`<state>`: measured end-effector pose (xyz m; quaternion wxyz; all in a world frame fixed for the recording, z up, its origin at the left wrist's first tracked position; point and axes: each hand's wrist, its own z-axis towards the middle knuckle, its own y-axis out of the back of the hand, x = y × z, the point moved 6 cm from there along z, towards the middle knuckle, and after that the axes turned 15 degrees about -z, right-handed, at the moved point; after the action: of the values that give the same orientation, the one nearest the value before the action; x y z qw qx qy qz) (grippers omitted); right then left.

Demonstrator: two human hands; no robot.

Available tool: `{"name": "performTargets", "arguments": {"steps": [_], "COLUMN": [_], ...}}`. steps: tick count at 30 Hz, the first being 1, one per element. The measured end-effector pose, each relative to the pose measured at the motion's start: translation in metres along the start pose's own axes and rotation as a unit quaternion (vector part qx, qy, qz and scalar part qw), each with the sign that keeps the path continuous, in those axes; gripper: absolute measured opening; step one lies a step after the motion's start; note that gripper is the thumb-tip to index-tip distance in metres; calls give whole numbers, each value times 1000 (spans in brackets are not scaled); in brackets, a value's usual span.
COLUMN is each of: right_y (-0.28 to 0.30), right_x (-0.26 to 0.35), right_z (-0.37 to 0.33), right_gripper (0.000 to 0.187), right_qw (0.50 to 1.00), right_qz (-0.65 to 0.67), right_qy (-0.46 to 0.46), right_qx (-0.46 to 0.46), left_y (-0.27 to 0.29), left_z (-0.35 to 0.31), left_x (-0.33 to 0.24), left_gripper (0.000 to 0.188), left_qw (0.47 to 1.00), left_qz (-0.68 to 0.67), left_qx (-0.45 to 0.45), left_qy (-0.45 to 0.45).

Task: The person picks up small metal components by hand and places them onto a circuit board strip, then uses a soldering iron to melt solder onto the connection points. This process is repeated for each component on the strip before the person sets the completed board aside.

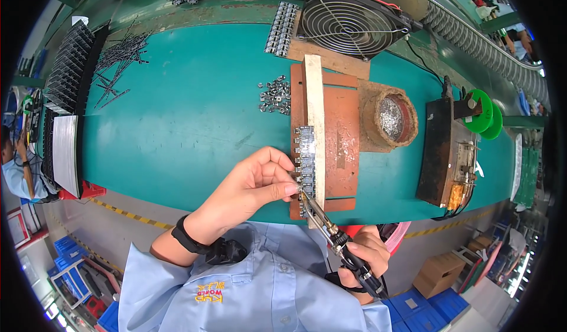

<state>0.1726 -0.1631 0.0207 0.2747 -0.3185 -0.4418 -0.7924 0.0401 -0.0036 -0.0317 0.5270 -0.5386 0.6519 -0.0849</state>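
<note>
Head view: component row (306, 152) lay along the left side of a wooden bar (315, 96), long axis pointing away from the body.
Left hand (257, 181), nearer, pinched at row's left edge, contents unclear; right hand (371, 249), lower right, gripped soldering iron (338, 237).

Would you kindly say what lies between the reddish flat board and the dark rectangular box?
In the head view, a round brown pot of silvery material stands there.

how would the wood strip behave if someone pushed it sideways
The strip looks like plain solid wood, so probably stiff and fairly light. Its straight, squared edges suggest it would slide rather than roll. The parts lined along its left side might shift too, since they sit so close.
</note>
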Motion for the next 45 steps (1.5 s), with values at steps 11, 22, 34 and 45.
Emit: {"name": "performTargets", "arguments": {"steps": [11, 22, 34, 45], "right_y": [4, 17, -4, -3], "right_x": [-4, -45, -48, -46], "right_z": [-2, 3, 9, 9], "right_gripper": [37, 37, 40, 39], "right_qw": [1000, 936, 953, 971], "right_qz": [-9, -99, -19, -24], "right_qy": [4, -239, -224, -165], "right_qx": [-23, -238, -203, -174], "left_y": [1, 0, -4, 19], "left_z": [1, -1, -2, 10], "left_x": [0, 0, 0, -80], "left_gripper": [20, 19, 17, 14], "left_qw": [1000, 1000, 1000, 875], "left_qz": [17, 2, 27, 444], "left_qx": [-5, -2, -4, -116], "left_qy": [4, -4, -9, -153]}}
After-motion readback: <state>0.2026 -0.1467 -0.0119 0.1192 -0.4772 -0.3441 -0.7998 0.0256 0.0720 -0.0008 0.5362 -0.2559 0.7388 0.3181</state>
